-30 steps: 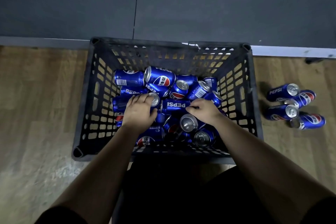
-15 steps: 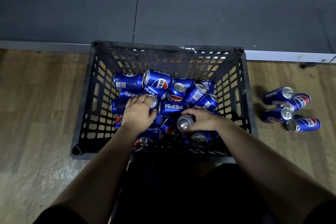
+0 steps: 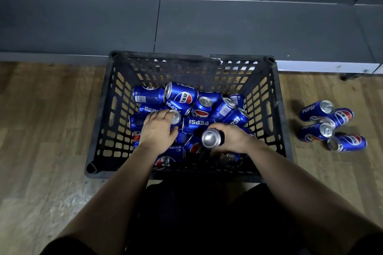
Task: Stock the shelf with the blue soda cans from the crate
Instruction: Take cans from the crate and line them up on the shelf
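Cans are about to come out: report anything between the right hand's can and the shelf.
Only the crate's far wall stands between the can that the right hand grips and the shelf behind it. Nothing else visible blocks the way.

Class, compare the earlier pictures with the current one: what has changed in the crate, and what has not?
The right hand slid nearer and took hold of a can. The left hand kept holding another can; the crate and floor cans stayed put.

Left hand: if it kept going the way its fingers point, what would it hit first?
Likely the blue can lying just beyond its fingertips; the left hand itself grips a silver-topped can. Depth is unclear.
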The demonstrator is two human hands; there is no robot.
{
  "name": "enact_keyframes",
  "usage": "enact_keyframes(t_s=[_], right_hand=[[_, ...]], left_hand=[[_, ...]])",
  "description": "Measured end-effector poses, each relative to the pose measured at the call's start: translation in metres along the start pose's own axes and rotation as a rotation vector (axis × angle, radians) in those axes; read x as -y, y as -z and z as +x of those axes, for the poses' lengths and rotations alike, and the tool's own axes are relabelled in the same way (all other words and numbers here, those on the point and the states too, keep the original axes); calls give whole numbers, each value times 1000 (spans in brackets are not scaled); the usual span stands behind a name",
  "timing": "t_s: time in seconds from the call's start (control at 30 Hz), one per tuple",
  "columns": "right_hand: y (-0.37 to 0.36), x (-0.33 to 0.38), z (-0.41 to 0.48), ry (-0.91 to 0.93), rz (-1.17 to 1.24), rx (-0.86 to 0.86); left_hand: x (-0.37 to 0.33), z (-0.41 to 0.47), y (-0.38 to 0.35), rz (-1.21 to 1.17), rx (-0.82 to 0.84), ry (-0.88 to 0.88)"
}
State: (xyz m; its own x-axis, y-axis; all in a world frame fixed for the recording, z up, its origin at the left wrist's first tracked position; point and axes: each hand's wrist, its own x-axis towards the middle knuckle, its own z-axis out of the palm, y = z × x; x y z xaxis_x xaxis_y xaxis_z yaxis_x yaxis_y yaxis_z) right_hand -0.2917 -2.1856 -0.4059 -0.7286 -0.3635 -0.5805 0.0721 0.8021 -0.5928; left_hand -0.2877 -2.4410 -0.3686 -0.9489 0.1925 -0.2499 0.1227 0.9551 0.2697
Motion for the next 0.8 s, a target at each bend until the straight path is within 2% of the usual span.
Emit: enact_keyframes(t_s=[0.2, 0.33, 0.5, 0.8], right_hand=[[19, 29, -20, -36, 16, -194], [50, 61, -53, -87, 119, -218], [109, 125, -119, -138, 203, -258], [258, 266, -241, -160, 285, -355]], left_hand=[[-8, -4, 27, 11, 18, -15], [-28, -22, 78, 5, 63, -2], [-61, -56, 176, 18, 105, -4], [-125, -105, 389, 20, 42, -32]])
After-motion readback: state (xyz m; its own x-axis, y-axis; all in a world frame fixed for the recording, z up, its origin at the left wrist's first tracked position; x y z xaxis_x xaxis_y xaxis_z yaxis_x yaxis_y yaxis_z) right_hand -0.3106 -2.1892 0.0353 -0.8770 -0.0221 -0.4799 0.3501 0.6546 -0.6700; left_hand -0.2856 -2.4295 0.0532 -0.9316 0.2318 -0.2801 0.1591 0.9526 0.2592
